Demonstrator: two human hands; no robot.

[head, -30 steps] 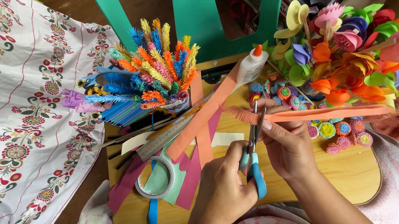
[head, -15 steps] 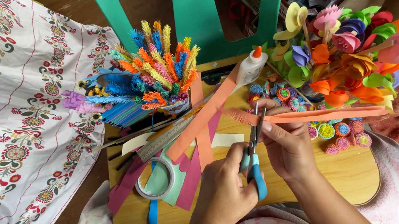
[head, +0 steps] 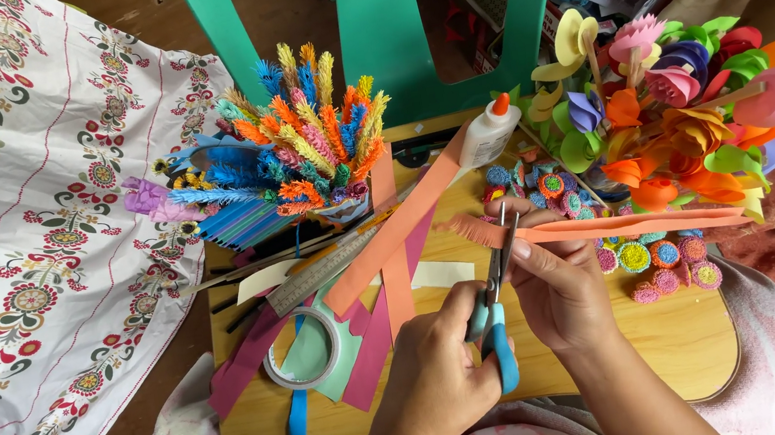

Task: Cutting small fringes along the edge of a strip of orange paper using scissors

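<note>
Scissors, blue-handled, in left hand; right hand pinching orange paper strip; position unchanged, fringe cutting still midway.

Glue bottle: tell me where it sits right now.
In the head view, the white glue bottle with the orange cap lies tilted at the far edge of the wooden board, right of centre, between the fringed paper bundle and the paper flowers.

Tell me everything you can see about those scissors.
The scissors have blue plastic handles and slim grey metal blades. The left hand grips the handles, blades pointing away from the person, slightly parted around the fringed edge of an orange paper strip that the right hand holds above the wooden board.
</note>
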